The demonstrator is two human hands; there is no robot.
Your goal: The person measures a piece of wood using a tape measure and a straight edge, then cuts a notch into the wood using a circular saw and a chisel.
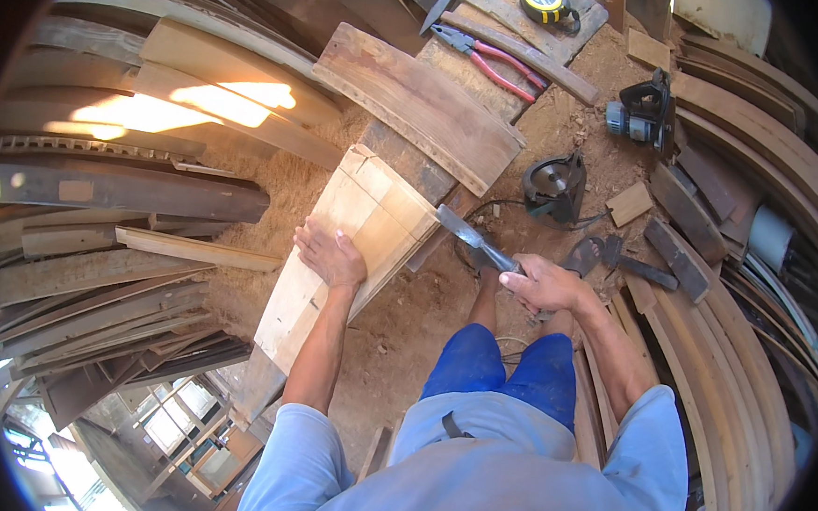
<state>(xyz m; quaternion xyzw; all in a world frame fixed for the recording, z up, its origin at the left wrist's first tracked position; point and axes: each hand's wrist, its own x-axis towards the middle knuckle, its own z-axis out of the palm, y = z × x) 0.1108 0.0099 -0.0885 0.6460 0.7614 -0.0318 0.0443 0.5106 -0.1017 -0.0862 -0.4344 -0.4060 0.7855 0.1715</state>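
Note:
A pale wooden board (319,278) lies at a slant on a workbench, with pencil lines across its far part. My left hand (331,254) rests flat on its face, fingers stretched out. In my right hand (543,284) is a chisel (471,236), its handle mostly hidden by my closed fingers. The chisel's broad metal blade points up and left, its tip at or just off the board's right edge near the far end; I cannot tell if they touch. Beyond that end, a brown plank (423,106) lies across the bench.
Pliers with red handles (491,59), a hammer (438,12) and a yellow tape measure (543,1) lie at the bench's far end. On the sawdust-strewn floor to the right are a circular saw (554,183) and another power tool (640,118). Stacked planks (118,196) line both sides.

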